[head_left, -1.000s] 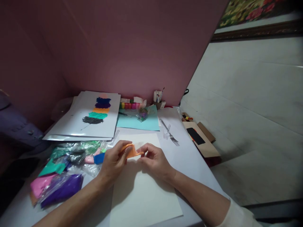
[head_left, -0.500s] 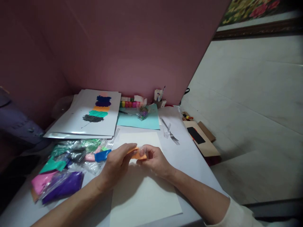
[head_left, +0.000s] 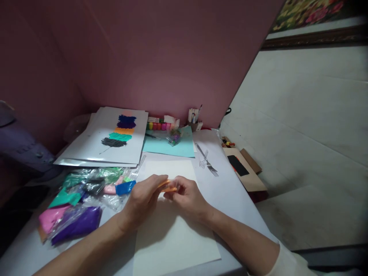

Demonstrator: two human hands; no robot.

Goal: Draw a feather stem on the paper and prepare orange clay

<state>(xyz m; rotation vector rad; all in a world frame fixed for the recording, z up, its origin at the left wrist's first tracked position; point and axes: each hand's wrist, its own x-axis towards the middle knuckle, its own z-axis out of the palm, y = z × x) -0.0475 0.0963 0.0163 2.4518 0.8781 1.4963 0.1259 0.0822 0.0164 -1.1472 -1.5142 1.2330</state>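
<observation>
Orange packet (head_left: pixel 168 187) sits between our two hands, held up over the upper part of a white sheet of paper (head_left: pixel 175 241) that lies on the table (head_left: pixel 227 195). Our left hand (head_left: pixel 143 197) closes around one end of it, thumb and fingers wrapped so far over that we see only a narrow orange strip. Our right hand (head_left: pixel 186 197) has a narrow grip on the other end, pinching it between thumb and bent fingers; we cannot tell exactly where each fingertip presses.

To our left lies a heap of plastic bags, with a blue packet (head_left: pixel 125 188) near our left wrist, a teal packet (head_left: pixel 66 198) farther out, and a pink packet (head_left: pixel 53 217) beside a purple packet (head_left: pixel 82 224). Behind them we see a stack of white sheets (head_left: pixel 89 140), the top one painted with a striped column of colours. Farther back, a light blue sheet (head_left: pixel 156 148) lies near a row of small paint pots (head_left: pixel 159 126). Right of that, a metal fork (head_left: pixel 211 168) lies across a clear one.
</observation>
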